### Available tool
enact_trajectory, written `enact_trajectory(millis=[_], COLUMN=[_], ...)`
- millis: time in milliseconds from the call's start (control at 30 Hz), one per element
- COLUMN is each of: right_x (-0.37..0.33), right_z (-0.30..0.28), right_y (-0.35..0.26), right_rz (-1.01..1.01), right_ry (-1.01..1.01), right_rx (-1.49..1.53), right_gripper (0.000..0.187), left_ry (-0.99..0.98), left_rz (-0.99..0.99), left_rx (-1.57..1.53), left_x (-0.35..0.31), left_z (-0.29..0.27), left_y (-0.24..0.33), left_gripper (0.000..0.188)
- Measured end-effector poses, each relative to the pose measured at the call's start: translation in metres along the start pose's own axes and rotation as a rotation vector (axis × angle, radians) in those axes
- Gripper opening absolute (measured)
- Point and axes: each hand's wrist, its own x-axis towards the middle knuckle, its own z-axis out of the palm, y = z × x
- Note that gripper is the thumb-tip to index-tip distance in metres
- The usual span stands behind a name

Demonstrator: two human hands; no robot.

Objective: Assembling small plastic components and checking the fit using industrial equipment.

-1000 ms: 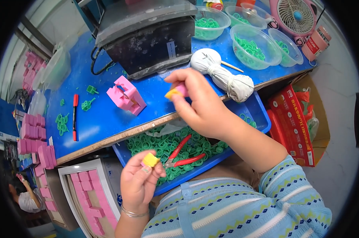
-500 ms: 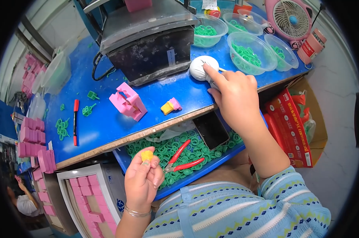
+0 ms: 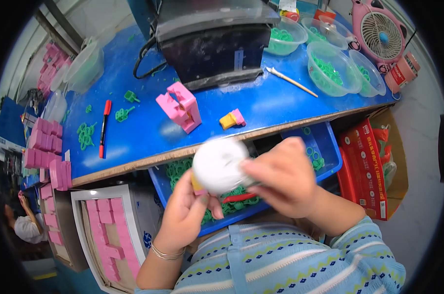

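Observation:
My right hand (image 3: pixel 288 179) grips the gathered end of a round white cloth bundle (image 3: pixel 219 164), blurred by motion. The bundle hangs over the fingers of my left hand (image 3: pixel 183 215), which pinch a small yellow piece (image 3: pixel 196 186) that is mostly hidden. Below both hands, a blue bin (image 3: pixel 333 159) holds many green rings and loops; red-handled pliers (image 3: pixel 240 197) lie in it, partly covered. On the blue table (image 3: pixel 148 142) stands an upright pink notched block (image 3: pixel 180 108), with a small yellow-and-pink piece (image 3: pixel 233 119) to its right.
A black machine (image 3: pixel 212 54) sits at the back, beside a thin brush (image 3: pixel 293 82). Clear bowls (image 3: pixel 334 73) of green pieces and a pink fan (image 3: pixel 379 32) fill the far right. Left are a red-and-black marker (image 3: pixel 105 130) and pink block stacks (image 3: pixel 45 142). A red carton (image 3: pixel 364 166) stands right.
My right hand has picked the white bundle off the table and brought it down to my left hand. The brush beside it now shows fully. The view has shifted, too.

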Motion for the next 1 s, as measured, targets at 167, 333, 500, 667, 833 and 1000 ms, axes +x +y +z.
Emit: enact_trajectory(millis=[167,333,500,667,833,1000], right_x=[-0.008,-0.014,0.002,0.004,0.007,-0.004], right_z=[0.021,0.026,-0.002,0.005,-0.019,-0.036], right_y=[-0.009,-0.004,0.014,0.022,0.026,0.019], right_rz=[0.020,0.017,-0.017,0.025,0.317,0.382], right_ry=[0.187,-0.055,0.315,-0.068,0.206,0.533], right_rx=[0.168,0.019,-0.245,-0.560,-0.087,0.151], right_gripper=[0.048,0.051,0.049,0.036,0.035,0.038], left_ry=[0.010,-0.013,0.030,0.237,0.385,0.209], left_rz=[0.137,0.057,0.039,0.196,0.769,0.592], left_rx=[0.092,0.003,-0.572,0.247,1.170,1.466], left_x=[0.003,0.007,0.016,0.027,0.062,0.090], left_z=[0.004,-0.002,-0.003,0.000,0.025,0.040], left_y=[0.005,-0.017,-0.013,-0.014,0.003,0.014], left_gripper=[0.039,0.039,0.021,0.006,0.031,0.032])
